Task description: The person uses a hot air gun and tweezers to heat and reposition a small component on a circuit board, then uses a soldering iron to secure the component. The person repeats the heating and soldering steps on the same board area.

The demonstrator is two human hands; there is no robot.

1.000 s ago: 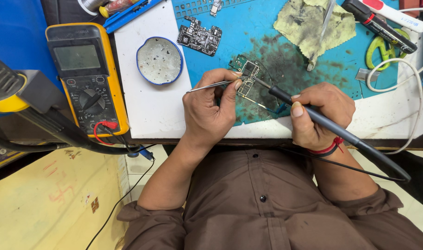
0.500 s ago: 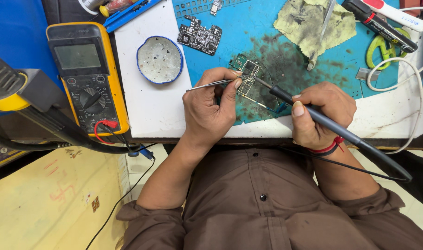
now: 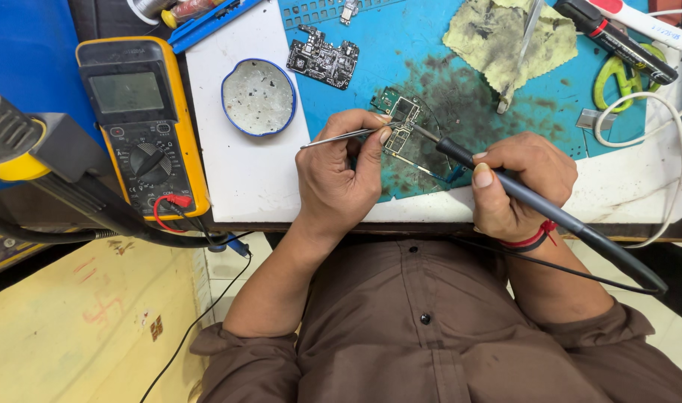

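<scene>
Hands: L (image 3: 341, 179) w/ tweezers (image 3: 337, 137), R (image 3: 516, 183) w/ soldering iron (image 3: 520, 195), circuit board (image 3: 399, 127) near mat edge.

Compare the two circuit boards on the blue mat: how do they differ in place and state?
The small green circuit board under the hands is being worked on: the left hand holds metal tweezers to it and the right hand aims a dark soldering iron at it. The dark circuit board farther up the mat lies alone, untouched. The first sits on a stained patch, the second on cleaner mat. Both lie flat.
</scene>
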